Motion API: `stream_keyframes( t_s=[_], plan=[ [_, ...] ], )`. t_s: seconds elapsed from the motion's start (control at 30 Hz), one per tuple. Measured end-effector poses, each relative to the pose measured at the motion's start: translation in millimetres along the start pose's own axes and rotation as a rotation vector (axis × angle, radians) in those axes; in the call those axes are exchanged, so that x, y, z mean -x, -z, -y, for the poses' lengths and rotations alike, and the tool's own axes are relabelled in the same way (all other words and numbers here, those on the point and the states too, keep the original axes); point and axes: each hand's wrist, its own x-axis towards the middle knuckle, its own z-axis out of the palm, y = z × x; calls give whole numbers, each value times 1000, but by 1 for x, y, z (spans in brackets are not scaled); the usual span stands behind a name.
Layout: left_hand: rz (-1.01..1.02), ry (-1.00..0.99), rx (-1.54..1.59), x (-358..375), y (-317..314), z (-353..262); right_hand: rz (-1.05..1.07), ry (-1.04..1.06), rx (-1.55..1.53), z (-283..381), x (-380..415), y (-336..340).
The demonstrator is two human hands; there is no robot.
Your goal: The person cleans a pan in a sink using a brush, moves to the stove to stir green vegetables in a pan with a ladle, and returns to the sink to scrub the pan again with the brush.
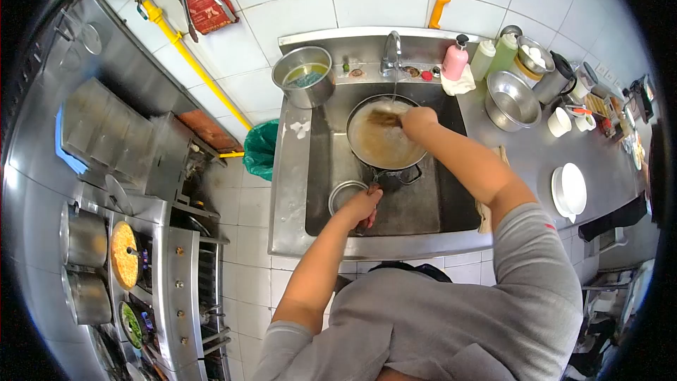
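In the sink (444, 204), a round pan (374, 152) holds cloudy, brownish water. My left hand (361, 208) is closed around the pan's dark handle at the near side. Over the far right part of the pan, my right hand (419, 124) grips a brown bristled scrubbing brush (383, 118), its bristles in the water. The faucet (391, 56) runs a thin stream into the pan. A metal pot (342, 194) sits partly hidden beside my left hand, and a loop handle (412, 175) shows below the pan's rim.
A steel pot (303, 92) with liquid stands at the sink's back left corner. To the right are a pink pump bottle (455, 60), a steel bowl (511, 102) and white bowls (568, 190). A green-lined bin (261, 148) and a stove (180, 289) are left.
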Motion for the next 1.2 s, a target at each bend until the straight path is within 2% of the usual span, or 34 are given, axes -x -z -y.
stream_keyframes(
  t_s=[0.03, 0.07, 0.13, 0.2, 0.23, 0.3, 0.37, 0.43, 0.47, 0.5, 0.57, 0.6, 0.67, 0.7, 0.77, 0.8, 0.83, 0.87, 0.9, 0.93, 1.03, 1.07, 1.13, 1.17, 1.2],
  plan=[
    [-58, 13, -37, 8, -8, -3, -34, 87, 10, 4, 11, -10],
    [-121, 20, -78, 11, -10, -5, -35, 90, 4, -4, 26, -18],
    [-99, -10, -8, -3, -19, 4, 3, 325, 12, -28, 92, 17],
    [-97, 18, 6, 1, -6, 5, 115, 170, 325, -56, 54, 16],
    [-91, 24, 16, 0, -9, 6, 302, 26, 413, -53, 68, 55],
    [-62, -20, -29, -5, -2, 8, -112, -237, 252, -82, -10, 15],
    [-38, 16, -27, -14, 8, 14, -502, 9, 387, -49, -17, -2],
    [-21, 48, -24, -7, 19, 1, -629, 346, 468, -36, -19, -2],
    [-32, 35, -36, -3, 20, 1, -697, 263, 533, -41, -14, -4],
    [-37, 30, -44, 4, 16, 2, -619, 211, 402, -56, -16, -7],
    [-58, 34, 3, 1, 17, 4, -318, -103, 114, -67, 11, -6],
    [-25, 8, -6, -5, 16, 7, -378, -81, 77, -75, 21, -33],
    [-14, -74, -80, -8, 13, 5, -184, 10, 101, -71, 49, -60],
    [-43, -117, -142, -9, 12, 2, -5, -38, 60, -33, 88, -21],
    [-25, -145, -276, -24, 17, 7, 17, 176, 180, 7, 110, 1],
    [-40, -95, -235, -37, 16, 11, 122, 165, -118, 31, 112, 26],
    [-36, -54, -199, -48, 19, 15, 215, 5, -423, 58, 112, 52],
    [-77, -52, -166, -46, 27, 16, 170, 7, -533, 54, 70, 37],
    [-60, -73, -269, -33, 21, 30, 161, 3, -671, 47, 31, -1],
    [-34, -139, -373, -33, 22, 25, -1, -91, -678, 50, 16, -7],
    [-142, -261, -289, -38, 14, 20, -489, 214, -261, -42, -74, -124],
    [-153, -269, -289, -38, 19, 17, -243, 138, -286, -38, -45, -89],
    [-94, -330, -592, -35, 24, 23, 181, -2, -257, -18, 60, 18],
    [-94, -331, -592, -23, 28, 18, 349, -69, -206, -13, 79, 48],
    [-92, -265, -500, -3, 28, 9, 359, 3, -26, -24, 66, 48]
  ],
)
